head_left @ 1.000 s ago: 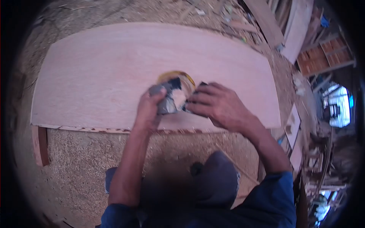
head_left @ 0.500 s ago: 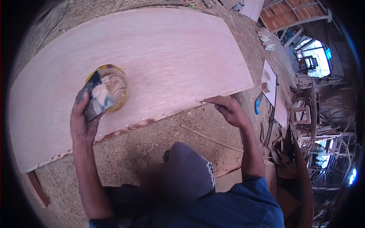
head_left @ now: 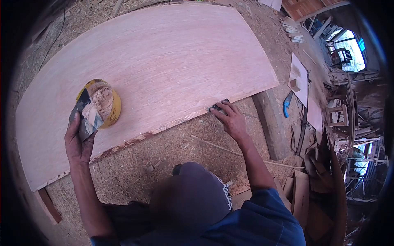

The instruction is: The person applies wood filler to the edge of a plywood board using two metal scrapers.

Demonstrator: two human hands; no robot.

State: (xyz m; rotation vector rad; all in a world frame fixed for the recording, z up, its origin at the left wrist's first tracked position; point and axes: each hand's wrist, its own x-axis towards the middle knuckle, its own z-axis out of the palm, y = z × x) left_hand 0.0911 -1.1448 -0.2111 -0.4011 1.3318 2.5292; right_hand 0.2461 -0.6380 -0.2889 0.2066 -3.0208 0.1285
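Head view shows the left hand (head_left: 80, 141) pinching a flat gray plate (head_left: 85, 123) with pale paste (head_left: 91, 112) on it, beside a yellow tub (head_left: 116, 107) on the big wooden board (head_left: 164, 61). The right hand (head_left: 233, 120) has its fingers bent close together, pinching a small dark scraper (head_left: 218, 105) at the board's near edge.

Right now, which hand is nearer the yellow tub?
Left hand, beside the yellow tub, holding a dark plate; the right hand is farther, with a blade at the near edge of the board.
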